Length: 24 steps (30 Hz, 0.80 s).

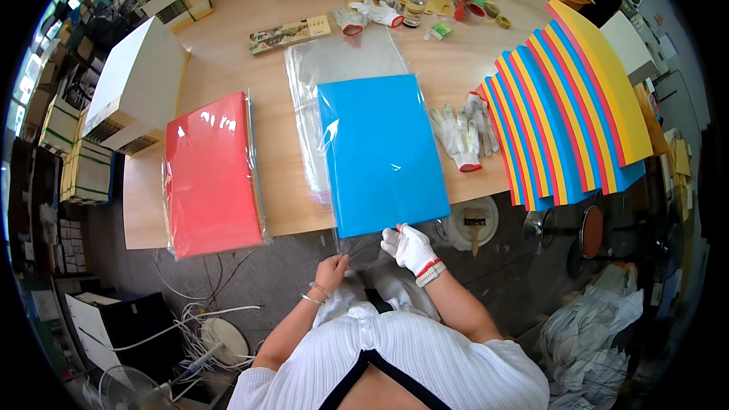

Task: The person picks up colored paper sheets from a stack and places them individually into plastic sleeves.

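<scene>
A blue stack (383, 156) of flat sheets or folders lies at the table's near edge inside a clear plastic bag, whose loose end hangs over the edge. My left hand (332, 272), bare with bracelets at the wrist, is closed on the clear plastic bag (351, 247) just below the stack. In a white glove with a red cuff, my right hand (410, 249) touches the stack's near edge, fingers closed on the bag's end. Beneath the stack lie more clear plastic bags (304, 106). To the left rests a red stack (209, 175) wrapped in clear plastic.
Fanned yellow, red and blue stacks (569, 114) stand on the right, beside white work gloves (463, 133). White paper blocks (140, 80) stand at left. A glass jar (417, 1) and tape rolls (474, 11) sit at the back. Cables (201, 326) lie on the floor.
</scene>
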Tool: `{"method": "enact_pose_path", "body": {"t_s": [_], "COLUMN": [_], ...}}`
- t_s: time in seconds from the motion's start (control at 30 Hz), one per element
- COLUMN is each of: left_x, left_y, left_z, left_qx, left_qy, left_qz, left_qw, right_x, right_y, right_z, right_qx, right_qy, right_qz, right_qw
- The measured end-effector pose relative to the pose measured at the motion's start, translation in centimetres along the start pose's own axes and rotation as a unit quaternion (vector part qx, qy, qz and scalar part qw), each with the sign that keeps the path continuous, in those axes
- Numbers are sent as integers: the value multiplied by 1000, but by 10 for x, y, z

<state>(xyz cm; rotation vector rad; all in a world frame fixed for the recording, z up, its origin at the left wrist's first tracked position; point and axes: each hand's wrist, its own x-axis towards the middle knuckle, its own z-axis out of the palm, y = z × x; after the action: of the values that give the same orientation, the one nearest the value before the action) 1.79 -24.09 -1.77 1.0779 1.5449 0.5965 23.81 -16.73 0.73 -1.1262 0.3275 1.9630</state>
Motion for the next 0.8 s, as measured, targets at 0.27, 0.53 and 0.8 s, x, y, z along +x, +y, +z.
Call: {"method": "enact_pose_path", "body": {"t_s": [0.27, 0.53, 0.8], "left_x": [5, -3, 1], "left_y": [-4, -26, -63], "left_z": [-6, -11, 10], "left_qx": [5, -222, -399], "left_qy": [13, -84, -44], "left_qz": [7, -77, -147], "left_qw": [1000, 968, 904], "right_x": [-15, -32, -1], "right_y": [13, 43, 102], "right_z": [-12, 23, 37], "right_qx": [-402, -696, -820], "right_qy": [-16, -83, -151], "right_qz": [-54, -455, -424], "right_qw": [914, 549, 353]}}
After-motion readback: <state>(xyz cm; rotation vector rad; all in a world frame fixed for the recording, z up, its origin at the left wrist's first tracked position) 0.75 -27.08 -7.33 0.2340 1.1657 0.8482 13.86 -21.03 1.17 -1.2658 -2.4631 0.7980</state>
